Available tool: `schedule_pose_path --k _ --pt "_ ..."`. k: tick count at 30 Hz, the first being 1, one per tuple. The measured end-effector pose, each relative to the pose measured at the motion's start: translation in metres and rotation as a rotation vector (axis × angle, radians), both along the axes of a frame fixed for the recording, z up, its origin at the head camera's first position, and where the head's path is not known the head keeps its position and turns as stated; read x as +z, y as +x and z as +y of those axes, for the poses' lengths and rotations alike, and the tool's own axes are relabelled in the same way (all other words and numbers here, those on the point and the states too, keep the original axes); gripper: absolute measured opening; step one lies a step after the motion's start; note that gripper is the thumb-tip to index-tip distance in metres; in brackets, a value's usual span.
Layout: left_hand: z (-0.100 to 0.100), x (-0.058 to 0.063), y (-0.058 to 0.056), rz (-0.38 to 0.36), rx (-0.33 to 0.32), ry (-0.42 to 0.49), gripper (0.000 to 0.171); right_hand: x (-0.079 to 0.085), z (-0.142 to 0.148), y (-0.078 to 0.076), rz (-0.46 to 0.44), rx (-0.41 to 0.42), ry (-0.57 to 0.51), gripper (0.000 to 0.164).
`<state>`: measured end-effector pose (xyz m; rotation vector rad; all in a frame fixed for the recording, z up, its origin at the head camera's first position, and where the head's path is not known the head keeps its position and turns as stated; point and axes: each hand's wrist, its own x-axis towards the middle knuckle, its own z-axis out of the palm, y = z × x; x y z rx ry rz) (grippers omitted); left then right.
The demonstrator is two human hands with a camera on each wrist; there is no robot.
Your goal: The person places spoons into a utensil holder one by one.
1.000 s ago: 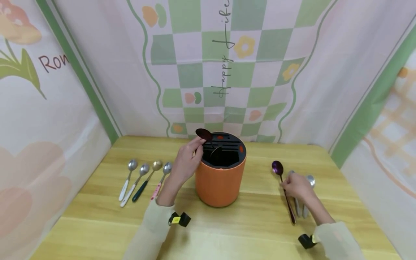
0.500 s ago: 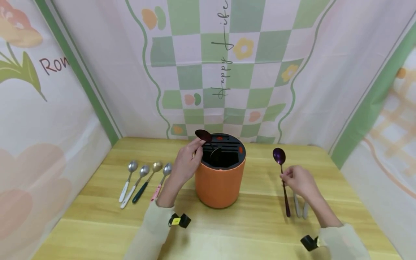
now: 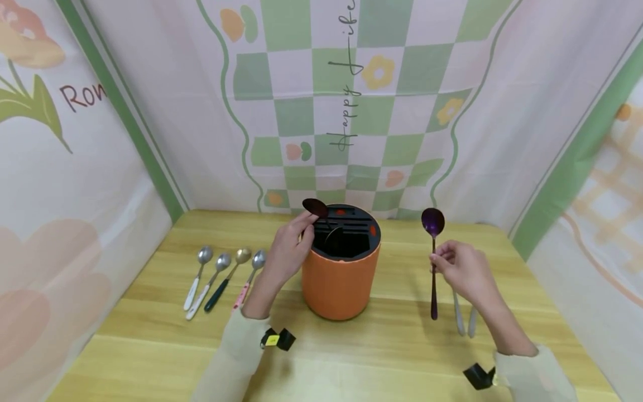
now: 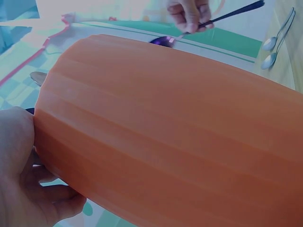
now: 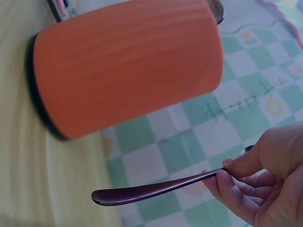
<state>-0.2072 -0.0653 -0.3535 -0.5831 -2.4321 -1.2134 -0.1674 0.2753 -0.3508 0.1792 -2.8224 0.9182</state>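
At the middle of the table stands an orange utensil holder [image 3: 337, 285] with a black slotted top. My left hand [image 3: 289, 245] holds it at the left side of its rim, fingers curled there. A dark reddish spoon [image 3: 315, 207] stands bowl up in the holder just behind those fingers, and a second dark spoon [image 3: 332, 237] leans in the large opening. To the right, my right hand [image 3: 464, 272] pinches a purple spoon [image 3: 433, 223] by its handle, bowl up, above the table. In the right wrist view its handle [image 5: 151, 190] hangs free below the fingertips.
Left of the holder lie several spoons: two with white handles [image 3: 191, 293], one with a dark green handle [image 3: 217, 296] and one with a pink handle [image 3: 242, 295]. Two silver spoons [image 4: 269, 60] lie at the right, partly behind the right hand in the head view. A patterned cloth [image 3: 331, 111] hangs behind the table.
My right hand has lifted the purple spoon off the table and raised it, turning it nearly upright. The left hand and the holder have stayed in place.
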Motion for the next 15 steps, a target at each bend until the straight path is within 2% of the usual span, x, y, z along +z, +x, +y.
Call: schedule_pose_path --k 6,15 --pt "0.0 0.0 -0.001 0.006 0.003 0.003 0.04 0.013 -0.011 0.005 0.041 -0.008 -0.019 0.016" --pt "-0.001 -0.002 -0.003 -0.002 0.005 0.013 0.04 0.031 -0.025 0.007 0.161 -0.012 -0.03 0.014"
